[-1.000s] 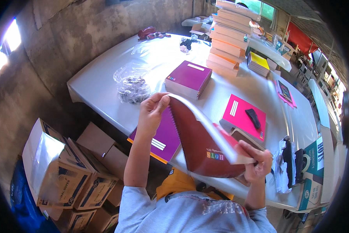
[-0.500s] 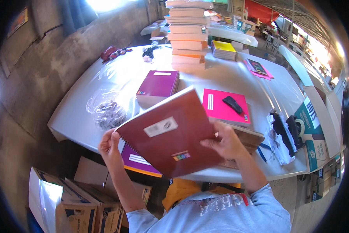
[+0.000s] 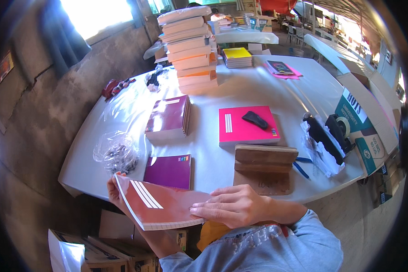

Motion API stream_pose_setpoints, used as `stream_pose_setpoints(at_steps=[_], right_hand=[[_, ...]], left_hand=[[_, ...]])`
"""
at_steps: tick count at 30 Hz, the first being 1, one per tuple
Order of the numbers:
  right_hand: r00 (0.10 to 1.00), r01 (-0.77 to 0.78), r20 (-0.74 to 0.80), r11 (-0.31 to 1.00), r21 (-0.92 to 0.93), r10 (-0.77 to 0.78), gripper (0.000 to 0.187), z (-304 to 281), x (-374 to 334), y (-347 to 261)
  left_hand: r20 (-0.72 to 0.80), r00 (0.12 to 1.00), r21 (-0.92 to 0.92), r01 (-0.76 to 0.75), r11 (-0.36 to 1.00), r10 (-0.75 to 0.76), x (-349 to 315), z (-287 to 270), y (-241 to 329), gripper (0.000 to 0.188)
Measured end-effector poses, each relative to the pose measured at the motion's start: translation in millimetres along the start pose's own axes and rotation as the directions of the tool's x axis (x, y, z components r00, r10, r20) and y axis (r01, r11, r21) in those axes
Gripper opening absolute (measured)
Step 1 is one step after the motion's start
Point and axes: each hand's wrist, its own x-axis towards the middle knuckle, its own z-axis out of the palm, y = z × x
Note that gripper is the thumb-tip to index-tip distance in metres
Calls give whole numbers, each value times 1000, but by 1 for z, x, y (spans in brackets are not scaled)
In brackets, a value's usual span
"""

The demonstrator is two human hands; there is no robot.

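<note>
Bare table (image 3: 204,167) lies between purple notebook (image 3: 168,171) and wooden block (image 3: 264,167); plastic bag (image 3: 115,152) blocks the left

My left hand (image 3: 113,192) is mostly hidden, just the fingers curled up in a grip at the far left. My right hand (image 3: 233,206) lies flat, palm down, fingers stretched out leftward, forearm in a grey-blue sleeve coming from the right.
</note>
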Motion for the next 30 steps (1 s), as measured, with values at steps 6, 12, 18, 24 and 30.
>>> stream_pose_setpoints(at_steps=[6,12,18,24,30], right_hand=[[736,-614,291,422,666,611,40,-27,-8,36],[885,-393,-66,816,425,461,32,-21,-31,32],[984,-102,-120,971,215,130,26,-43,-31,4],[928,-246,-196,916,316,317,35,-41,-43,10],[968,-170,-153,968,184,199,36,-40,-45,-7]], left_hand=[[201,969,-288,198,937,-143,-25,15,32,18],[418,890,349,-343,872,182,-28,32,37,19],[192,981,40,19,999,-26,-45,35,36,16],[-90,973,213,229,950,-214,-58,56,26,18],[151,988,200,-60,978,30,-51,55,30,18]])
